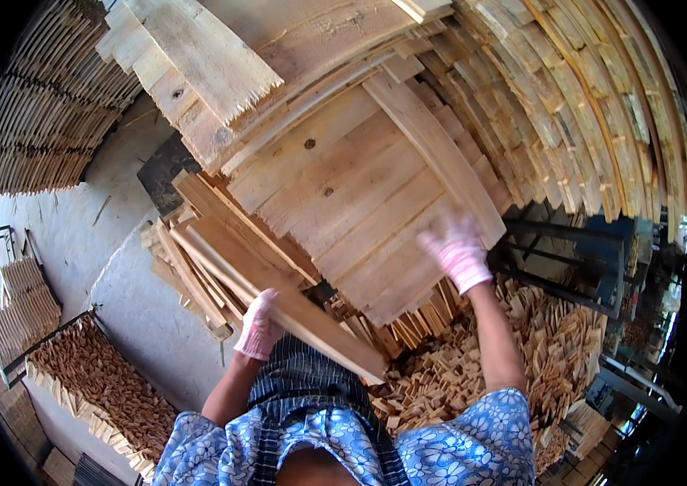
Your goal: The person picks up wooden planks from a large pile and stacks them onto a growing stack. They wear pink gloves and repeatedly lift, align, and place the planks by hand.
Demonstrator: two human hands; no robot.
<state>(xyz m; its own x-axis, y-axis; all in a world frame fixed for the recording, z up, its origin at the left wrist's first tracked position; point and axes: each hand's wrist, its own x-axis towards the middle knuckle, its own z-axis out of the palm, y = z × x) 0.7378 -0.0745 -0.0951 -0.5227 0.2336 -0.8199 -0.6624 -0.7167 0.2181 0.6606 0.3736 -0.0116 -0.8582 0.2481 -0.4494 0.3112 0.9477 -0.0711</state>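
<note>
My left hand, in a pink and white glove, is closed round the edge of a long wooden board that slants across the front of my apron. My right hand, gloved the same way, is blurred by motion, with its fingers spread and nothing visible in them. It hovers over or touches the near right part of a layer of boards laid side by side; contact cannot be made out. Along the right side of that layer lies a single board set crosswise.
More loose boards are piled left of the layer. Tall plank stacks stand at the far left and right. Short wood offcuts heap below my right arm. A metal frame stands at right; a bin of wood pieces sits lower left.
</note>
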